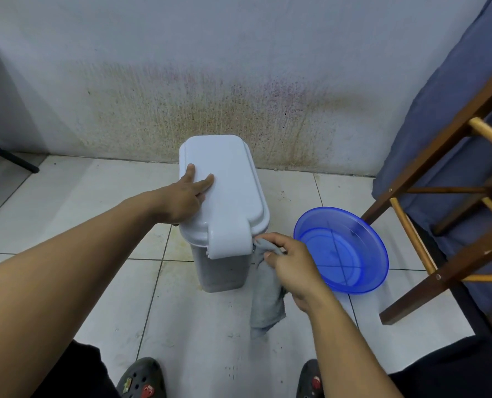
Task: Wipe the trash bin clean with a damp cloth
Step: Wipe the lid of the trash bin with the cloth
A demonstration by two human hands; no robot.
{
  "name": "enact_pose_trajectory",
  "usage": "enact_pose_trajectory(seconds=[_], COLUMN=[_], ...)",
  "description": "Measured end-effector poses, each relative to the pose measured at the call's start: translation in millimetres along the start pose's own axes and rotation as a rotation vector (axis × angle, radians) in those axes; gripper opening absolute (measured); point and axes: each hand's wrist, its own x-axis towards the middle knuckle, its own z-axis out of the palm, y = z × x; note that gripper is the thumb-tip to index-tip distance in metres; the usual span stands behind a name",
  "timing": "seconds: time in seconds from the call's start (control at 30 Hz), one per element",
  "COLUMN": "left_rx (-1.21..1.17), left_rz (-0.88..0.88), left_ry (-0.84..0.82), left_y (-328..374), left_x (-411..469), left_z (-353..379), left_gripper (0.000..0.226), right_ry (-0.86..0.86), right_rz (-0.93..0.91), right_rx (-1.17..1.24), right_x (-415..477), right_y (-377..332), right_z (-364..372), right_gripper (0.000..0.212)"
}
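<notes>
While left hand rests on the trash bin, right hand grips cloth

Your right hand covers the top of the cloth. The back of the bin is unseen. The bottom edge cuts off your shoes, the right edge the wooden frame. The dark bar at the left edge is unidentifiable.

L forearm, R forearm, L hand, R hand: all bare. L leg, R leg in black fabric. Dark grey holed clogs: L clog w/ red + yellowish charms, R clog w/ red charm.
</notes>
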Motion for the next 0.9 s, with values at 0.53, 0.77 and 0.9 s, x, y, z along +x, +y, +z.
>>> enact_pose_trajectory(seconds=[0.53, 0.77, 0.9], left_rx=[-0.092, -0.091, 0.075], left_rz=[-0.005, -0.045, -0.072], left_ry=[-0.021, 0.007, 0.011], left_y=[3, 10, 28], left_x=[-4, -13, -21], left_z=[1, 5, 17], left_gripper=[0.059, 0.059, 0.059], right_ry=[0.139, 0.117, 0.25], right_rz=[-0.141, -0.11, -0.074], right_rx=[-0.33, -0.174, -0.192], right_x=[7, -1, 4], right_y=[-19, -15, -6], right_z=[5, 7, 3], right_gripper=[0.035, 0.046, 0.041])
